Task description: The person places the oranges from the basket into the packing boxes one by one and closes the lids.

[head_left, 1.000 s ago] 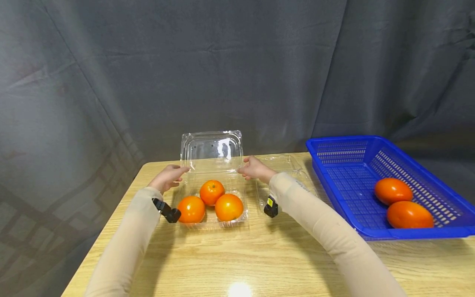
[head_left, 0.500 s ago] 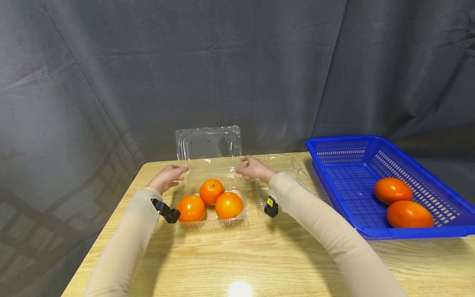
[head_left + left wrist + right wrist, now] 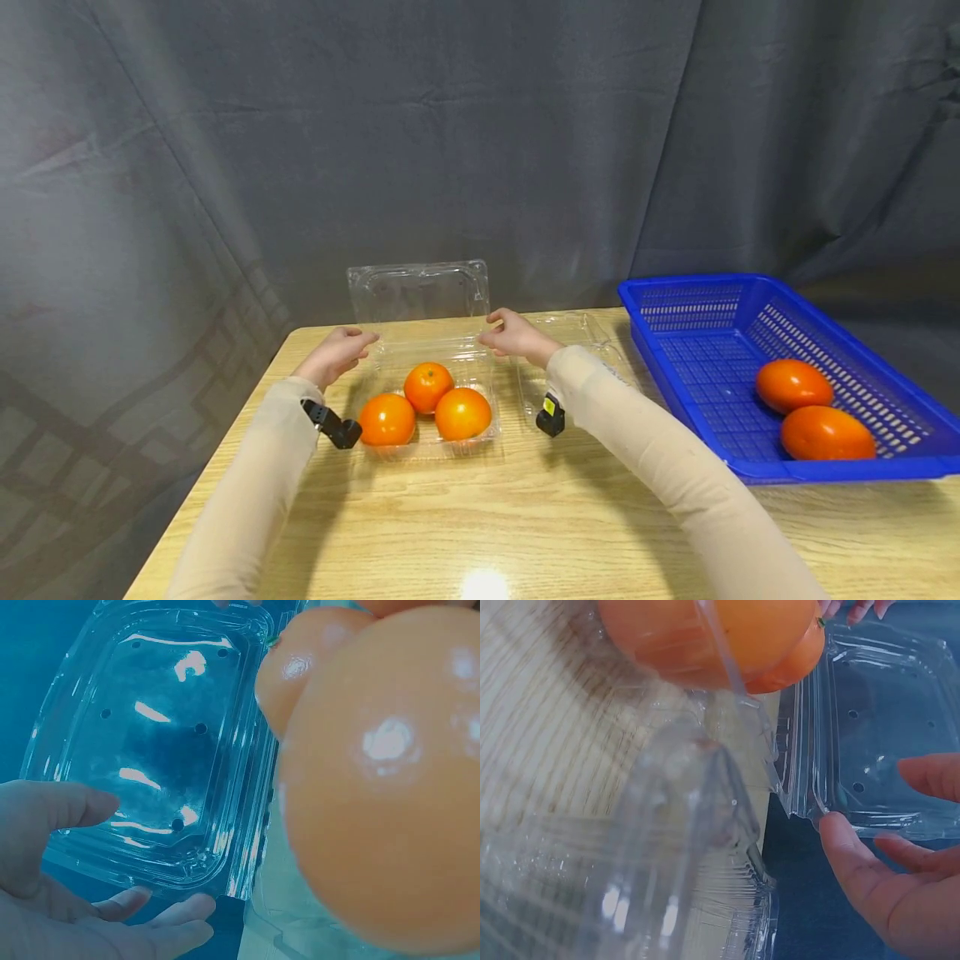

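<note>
Three glossy oranges [image 3: 462, 414] sit in the base of a clear plastic clamshell box [image 3: 450, 450]. Its lid [image 3: 418, 293] stands raised at the back, joined along the hinge. My left hand [image 3: 335, 356] is at the lid's left edge; in the left wrist view its thumb [image 3: 90, 807] lies over the lid and its fingers [image 3: 187, 909] reach the rim, with a gap between them. At the right edge is my right hand [image 3: 519, 337], its index fingertip [image 3: 838, 825] touching the lid near the hinge and its thumb [image 3: 930, 776] apart from it.
Right of the box stands another clear clamshell [image 3: 570, 329], partly behind the right forearm. A blue perforated basket [image 3: 682, 417] at the right holds two orange-red fruits [image 3: 795, 386]. Dark grey cloth [image 3: 450, 150] hangs behind the wooden table [image 3: 420, 533].
The lid's top edge has shifted to the left, rising a little and then dropping slightly. Both hands stay almost in place, the left one drifting slightly left.
</note>
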Motion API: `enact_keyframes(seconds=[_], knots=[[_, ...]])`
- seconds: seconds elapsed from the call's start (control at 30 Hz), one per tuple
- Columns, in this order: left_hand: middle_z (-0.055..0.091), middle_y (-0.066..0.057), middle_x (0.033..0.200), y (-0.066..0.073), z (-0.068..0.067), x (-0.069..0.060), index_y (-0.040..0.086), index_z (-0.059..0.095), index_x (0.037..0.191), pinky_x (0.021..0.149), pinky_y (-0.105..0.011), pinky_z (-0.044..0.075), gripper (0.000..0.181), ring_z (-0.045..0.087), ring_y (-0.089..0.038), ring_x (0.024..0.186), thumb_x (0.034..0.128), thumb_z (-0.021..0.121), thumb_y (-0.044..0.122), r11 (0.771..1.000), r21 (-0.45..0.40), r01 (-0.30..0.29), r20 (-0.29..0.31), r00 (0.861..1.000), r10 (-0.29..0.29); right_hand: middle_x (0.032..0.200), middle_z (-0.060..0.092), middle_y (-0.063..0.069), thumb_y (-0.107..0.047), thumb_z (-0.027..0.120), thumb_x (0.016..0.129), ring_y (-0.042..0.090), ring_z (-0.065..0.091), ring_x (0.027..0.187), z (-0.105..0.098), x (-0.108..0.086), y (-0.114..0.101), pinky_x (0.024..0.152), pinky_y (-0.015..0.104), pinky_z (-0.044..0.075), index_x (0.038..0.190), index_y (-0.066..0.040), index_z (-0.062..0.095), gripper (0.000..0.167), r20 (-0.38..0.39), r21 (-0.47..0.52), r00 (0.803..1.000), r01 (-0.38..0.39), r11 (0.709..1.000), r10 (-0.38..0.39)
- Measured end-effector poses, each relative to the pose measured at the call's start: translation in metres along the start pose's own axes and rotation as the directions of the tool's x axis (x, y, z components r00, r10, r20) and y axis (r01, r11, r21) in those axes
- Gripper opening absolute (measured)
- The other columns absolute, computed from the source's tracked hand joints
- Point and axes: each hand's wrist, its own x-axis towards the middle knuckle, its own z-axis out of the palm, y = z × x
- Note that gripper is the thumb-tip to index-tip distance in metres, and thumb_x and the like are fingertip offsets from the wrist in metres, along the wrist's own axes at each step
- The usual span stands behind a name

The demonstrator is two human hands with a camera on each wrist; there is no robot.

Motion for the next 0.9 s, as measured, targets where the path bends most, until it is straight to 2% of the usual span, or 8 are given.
enact_keyframes(seconds=[0.13,0.3,0.5,0.73,0.9], knots=[[-0.002,-0.026,0.153,0.0,0.0,0.0,-0.007,-0.004,0.145,0.119,-0.048,0.014,0.075,0.014,-0.041,0.142,0.0985,0.041,0.03,1.0,-0.019,-0.001,0.001,1.0,0.001,0.121,0.052,0.027,-0.013,0.055,0.091,0.041,0.054,0.114,-0.001,-0.001,-0.001,0.095,0.039,0.052,0.133,0.008,0.035,0.051,0.005,-0.024,1.0,0.013,1.0,-0.013],[0.001,-0.026,0.153,-0.001,0.001,0.0,-0.006,-0.002,0.145,0.119,-0.045,0.017,0.072,0.015,-0.039,0.143,0.0985,0.042,0.028,0.999,-0.053,-0.014,-0.018,1.0,0.013,0.122,0.051,0.028,-0.016,0.056,0.091,0.042,0.054,0.113,-0.003,-0.003,-0.001,0.098,0.045,0.048,0.134,0.008,0.034,0.054,0.01,-0.051,1.0,0.014,0.999,-0.013],[0.007,-0.029,0.151,0.0,0.0,0.0,-0.005,0.001,0.143,0.119,-0.044,0.018,0.066,0.017,-0.04,0.142,0.0981,0.041,0.022,0.992,-0.111,-0.059,-0.046,0.997,0.054,0.122,0.052,0.027,-0.017,0.057,0.091,0.039,0.055,0.11,-0.005,-0.002,-0.002,0.088,0.036,0.052,0.133,0.007,0.037,0.052,-0.009,-0.09,0.999,0.034,0.995,-0.035],[0.015,-0.03,0.149,0.003,-0.004,-0.008,-0.006,0.008,0.143,0.116,-0.044,0.027,0.059,0.028,-0.042,0.137,0.0994,0.038,0.02,0.988,-0.093,-0.121,-0.102,0.989,0.111,0.124,0.049,0.026,-0.014,0.059,0.089,0.04,0.056,0.109,-0.006,-0.003,-0.004,0.092,0.04,0.053,0.134,0.006,0.037,0.053,-0.027,-0.042,0.999,0.038,0.998,-0.04],[0.02,-0.03,0.147,0.003,-0.005,-0.01,-0.006,0.014,0.143,0.115,-0.043,0.03,0.057,0.031,-0.042,0.135,0.099,0.038,0.019,0.985,-0.094,-0.142,-0.135,0.982,0.129,0.121,0.05,0.026,-0.012,0.059,0.089,0.034,0.059,0.099,-0.008,-0.004,-0.007,0.088,0.038,0.055,0.131,0.007,0.04,0.05,-0.049,-0.042,0.996,0.071,0.997,-0.073]])
